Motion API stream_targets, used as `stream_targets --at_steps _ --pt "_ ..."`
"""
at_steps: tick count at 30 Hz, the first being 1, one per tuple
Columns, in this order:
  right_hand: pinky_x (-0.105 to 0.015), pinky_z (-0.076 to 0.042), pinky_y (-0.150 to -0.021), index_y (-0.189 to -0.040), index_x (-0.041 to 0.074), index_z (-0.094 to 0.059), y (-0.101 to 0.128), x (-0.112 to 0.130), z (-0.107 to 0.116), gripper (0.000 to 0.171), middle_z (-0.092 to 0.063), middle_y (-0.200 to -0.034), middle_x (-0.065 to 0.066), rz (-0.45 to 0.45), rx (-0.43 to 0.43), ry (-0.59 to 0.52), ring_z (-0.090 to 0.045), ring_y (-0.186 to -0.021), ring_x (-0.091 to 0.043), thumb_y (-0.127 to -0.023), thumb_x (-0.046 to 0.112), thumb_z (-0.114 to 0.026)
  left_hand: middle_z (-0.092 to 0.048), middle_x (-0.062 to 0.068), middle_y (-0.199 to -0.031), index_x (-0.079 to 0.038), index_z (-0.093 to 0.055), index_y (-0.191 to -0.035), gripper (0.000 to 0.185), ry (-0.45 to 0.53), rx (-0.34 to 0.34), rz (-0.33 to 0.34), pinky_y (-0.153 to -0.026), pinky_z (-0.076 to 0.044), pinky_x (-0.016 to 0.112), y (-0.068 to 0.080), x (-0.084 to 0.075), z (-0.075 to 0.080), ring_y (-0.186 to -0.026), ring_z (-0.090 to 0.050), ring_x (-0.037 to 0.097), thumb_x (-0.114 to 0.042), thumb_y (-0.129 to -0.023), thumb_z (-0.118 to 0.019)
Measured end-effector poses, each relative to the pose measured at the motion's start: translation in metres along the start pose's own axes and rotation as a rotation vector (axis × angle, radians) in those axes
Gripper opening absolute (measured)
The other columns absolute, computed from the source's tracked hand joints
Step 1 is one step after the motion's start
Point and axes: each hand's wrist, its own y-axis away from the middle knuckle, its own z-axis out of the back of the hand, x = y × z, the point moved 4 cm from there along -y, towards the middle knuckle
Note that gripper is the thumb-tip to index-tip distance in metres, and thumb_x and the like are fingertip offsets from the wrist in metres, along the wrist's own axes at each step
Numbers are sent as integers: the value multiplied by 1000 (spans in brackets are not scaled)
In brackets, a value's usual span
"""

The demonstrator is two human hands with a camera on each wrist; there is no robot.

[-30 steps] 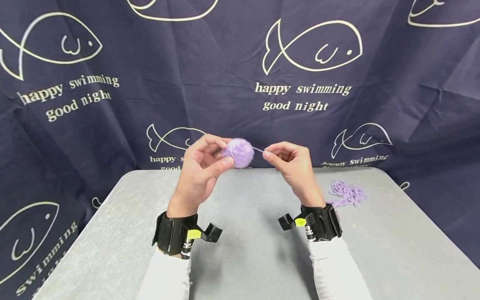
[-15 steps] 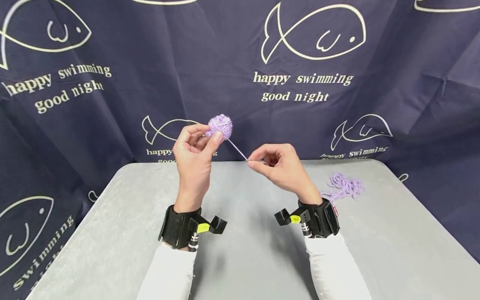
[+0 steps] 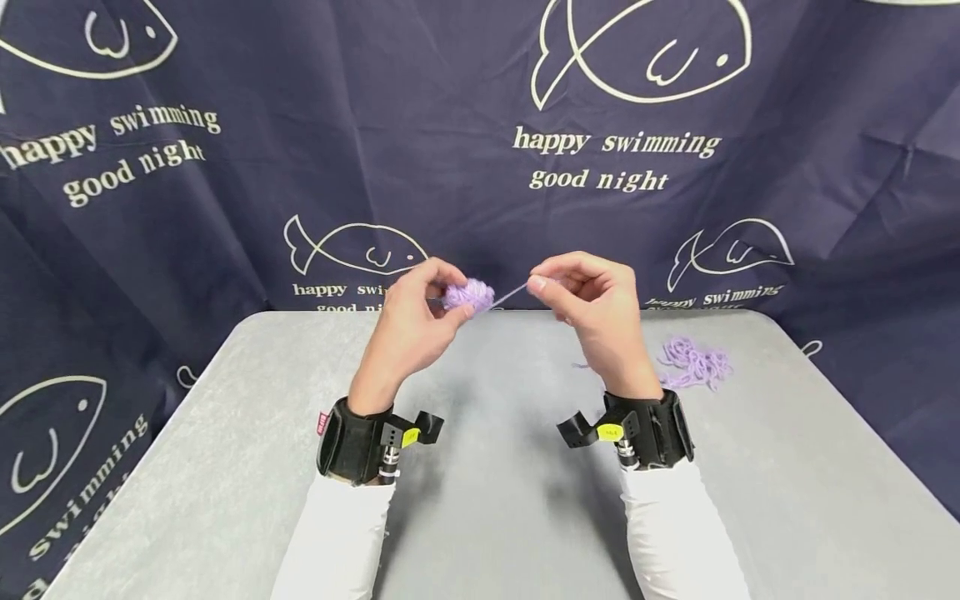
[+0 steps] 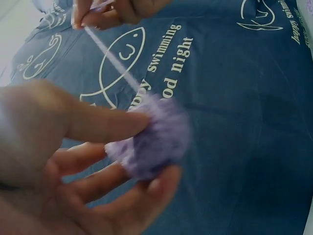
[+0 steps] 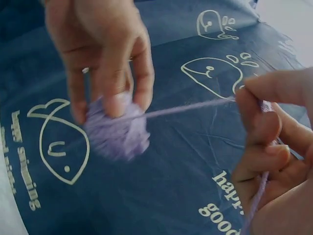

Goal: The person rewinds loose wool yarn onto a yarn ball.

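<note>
A dark blue cloth (image 3: 225,208) printed with white fish outlines and the words "happy swimming good night" hangs as a backdrop behind a grey table (image 3: 487,500), whose far edge meets the cloth. On the table, near its far right corner, lies a loose heap of purple yarn (image 3: 693,362). Above the table's far edge, about midway along it, both hands are raised, each wrist wearing a black strap with a camera mount. The left hand (image 3: 408,333) pinches a small purple yarn ball (image 3: 468,295) between thumb and fingertips, its fingers curled round the ball. The right hand (image 3: 596,312) is just to the right of the ball and pinches a single strand (image 3: 510,293) between thumb and forefinger. The strand runs taut from the ball to that pinch, and the hands stay apart.
</note>
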Motion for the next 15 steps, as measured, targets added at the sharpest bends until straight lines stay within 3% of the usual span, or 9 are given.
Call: stream_targets --at_steps 4,7,12,15 --pt "-18 -28 -45 -87 2 -75 -3 -5 7 20 -71 -73 -6 -11 -99 -231 -46 -51 -9 -85 -16 -66 -69 6 -102 -8 -67 -102 23 -16 212 61 -74 -54 36 4 2 -3 -92 -68 21 -3 -83 -78" --pt "-18 -27 -46 -86 3 -75 -3 -9 12 25 -71 -74 -6 -35 -154 -323 -43 -49 -10 -88 -18 -61 -70 6 -101 -7 -67 -99 22 44 366 59 -72 -56 36 7 3 -5 -91 -69 20 -2 -82 -79" --pt "-18 -29 -48 -87 4 -75 -3 -13 19 28 -71 -76 -5 -73 -227 -397 -42 -50 -10 -91 -17 -58 -67 8 -103 -5 -67 -99 24 259 587 -41 -79 -61 37 14 1 -5 -92 -71 23 5 -81 -80" --pt "-17 -30 -47 -86 5 -76 -5 -15 22 28 -71 -75 -4 -75 -263 -368 -44 -50 -10 -91 -17 -59 -66 13 -103 -1 -66 -103 27 438 667 -117 -83 -61 42 17 -5 -2 -95 -69 27 9 -82 -78"
